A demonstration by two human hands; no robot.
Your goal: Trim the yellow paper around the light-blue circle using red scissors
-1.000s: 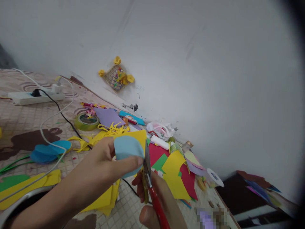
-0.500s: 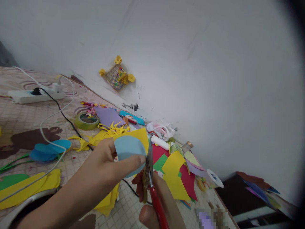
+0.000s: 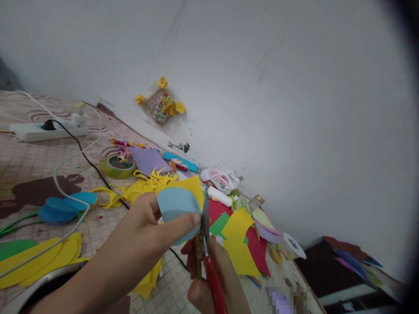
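Left hand (image 3: 147, 229) pinches the blue paper (image 3: 176, 209) (thumb on its face); right hand (image 3: 209, 279) grips red scissors (image 3: 206, 248), blades at the paper's right edge.

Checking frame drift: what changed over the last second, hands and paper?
Little. The scissors in the right hand edged slightly right along the rim of the light blue paper piece, blades upright against its right edge. The view shifted a touch, so the yellow paper on the floor sits differently in frame. The left hand keeps its pinch on the blue piece; nothing taken or released.
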